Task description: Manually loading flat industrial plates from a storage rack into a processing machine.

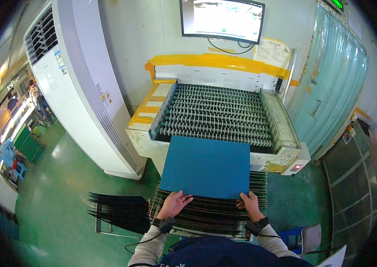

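A flat blue rectangular panel [206, 167] is held level in front of me, its far edge at the mouth of a roller conveyor machine [286, 120]. My left hand [175, 204] grips the panel's near left corner. At the near right corner, my right hand [250, 205] is closed on the edge, thumb on top. Beneath the panel and my hands stands a slotted rack [258, 184] with dark thin sheets in it. Rows of wheeled rollers [215, 111] lie just beyond the panel. Both wrists wear dark bands, and a cable runs from the left one.
More dark sheets [119, 211] fan out on a low rack at left. A tall white air conditioner [81, 89] stands left of the machine. A blue stool [290, 238] and grey seat are at lower right. A screen [222, 20] hangs above. People stand far left.
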{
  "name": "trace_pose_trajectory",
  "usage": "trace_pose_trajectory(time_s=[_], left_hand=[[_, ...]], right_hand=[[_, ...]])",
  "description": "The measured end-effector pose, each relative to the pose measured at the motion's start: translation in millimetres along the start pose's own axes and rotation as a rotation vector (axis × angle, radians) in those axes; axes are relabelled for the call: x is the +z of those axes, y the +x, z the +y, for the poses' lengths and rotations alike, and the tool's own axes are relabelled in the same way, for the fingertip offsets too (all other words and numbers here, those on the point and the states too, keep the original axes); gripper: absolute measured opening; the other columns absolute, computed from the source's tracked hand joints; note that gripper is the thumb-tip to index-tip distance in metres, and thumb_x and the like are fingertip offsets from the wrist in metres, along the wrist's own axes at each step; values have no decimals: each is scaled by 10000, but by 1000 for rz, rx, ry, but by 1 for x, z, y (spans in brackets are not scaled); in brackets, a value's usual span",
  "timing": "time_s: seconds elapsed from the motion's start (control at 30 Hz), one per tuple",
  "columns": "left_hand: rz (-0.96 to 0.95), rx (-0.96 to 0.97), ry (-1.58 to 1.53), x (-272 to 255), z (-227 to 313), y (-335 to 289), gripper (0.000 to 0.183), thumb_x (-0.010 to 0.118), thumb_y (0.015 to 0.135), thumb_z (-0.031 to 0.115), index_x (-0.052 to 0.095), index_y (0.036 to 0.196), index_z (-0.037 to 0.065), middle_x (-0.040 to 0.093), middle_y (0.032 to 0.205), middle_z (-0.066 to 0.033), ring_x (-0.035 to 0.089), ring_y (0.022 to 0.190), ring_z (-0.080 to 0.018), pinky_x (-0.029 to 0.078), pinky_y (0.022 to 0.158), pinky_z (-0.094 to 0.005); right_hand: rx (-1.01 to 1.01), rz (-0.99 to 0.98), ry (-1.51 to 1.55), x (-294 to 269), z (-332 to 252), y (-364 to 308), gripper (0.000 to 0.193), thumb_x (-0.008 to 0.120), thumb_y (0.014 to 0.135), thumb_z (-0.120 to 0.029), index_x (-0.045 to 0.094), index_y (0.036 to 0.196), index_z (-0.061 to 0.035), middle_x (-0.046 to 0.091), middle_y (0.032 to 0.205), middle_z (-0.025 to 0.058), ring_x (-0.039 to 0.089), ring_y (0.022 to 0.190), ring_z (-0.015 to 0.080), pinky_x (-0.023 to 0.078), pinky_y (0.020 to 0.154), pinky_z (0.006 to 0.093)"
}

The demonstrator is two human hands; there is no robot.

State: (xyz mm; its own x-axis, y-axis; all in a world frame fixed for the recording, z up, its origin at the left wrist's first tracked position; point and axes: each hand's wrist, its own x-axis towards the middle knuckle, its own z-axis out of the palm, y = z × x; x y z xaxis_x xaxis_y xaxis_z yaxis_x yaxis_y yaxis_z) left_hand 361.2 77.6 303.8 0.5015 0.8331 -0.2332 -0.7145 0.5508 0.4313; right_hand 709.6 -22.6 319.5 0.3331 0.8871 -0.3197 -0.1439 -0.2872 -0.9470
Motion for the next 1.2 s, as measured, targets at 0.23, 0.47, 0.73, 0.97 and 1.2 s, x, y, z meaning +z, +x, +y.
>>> trace_pose_trajectory(time_s=[0.23,0.47,0.73,0.97,1.2], left_hand=[[-12,9,-8,-6,-1,1,136,521,993,61,590,1103,23,634,1166,-146,607,1114,-360,466,1035,-541],[10,6,11,-6,-2,1,131,531,988,59,588,1100,25,633,1156,-140,600,1122,-361,460,1041,-551],[-14,4,-22,-18,-5,4,163,509,993,75,569,1132,15,626,1179,-147,598,1119,-347,477,1024,-527],[-88,43,128,26,31,23,270,491,1003,137,515,1225,-16,616,1213,-166,606,1111,-323,506,979,-452],[-9,76,292,55,45,19,325,488,1040,181,507,1287,-28,603,1267,-198,614,1146,-296,517,973,-408]], right_hand=[[-7,-8,15,0,1,0,250,606,972,-230,569,1092,-14,679,804,129,663,557,204,535,484,310],[-7,-13,-7,-1,4,1,244,600,974,-236,576,1083,-19,676,821,121,661,566,199,534,500,306],[95,-20,66,-1,-5,-4,164,587,981,-174,580,1036,-20,653,881,85,665,633,205,540,548,325],[127,-119,432,-13,-27,21,209,579,996,-223,579,1080,-31,654,911,102,632,741,179,533,650,312],[77,-105,492,-27,-43,109,196,585,995,-225,574,1070,-44,652,895,85,621,742,182,513,629,307]])
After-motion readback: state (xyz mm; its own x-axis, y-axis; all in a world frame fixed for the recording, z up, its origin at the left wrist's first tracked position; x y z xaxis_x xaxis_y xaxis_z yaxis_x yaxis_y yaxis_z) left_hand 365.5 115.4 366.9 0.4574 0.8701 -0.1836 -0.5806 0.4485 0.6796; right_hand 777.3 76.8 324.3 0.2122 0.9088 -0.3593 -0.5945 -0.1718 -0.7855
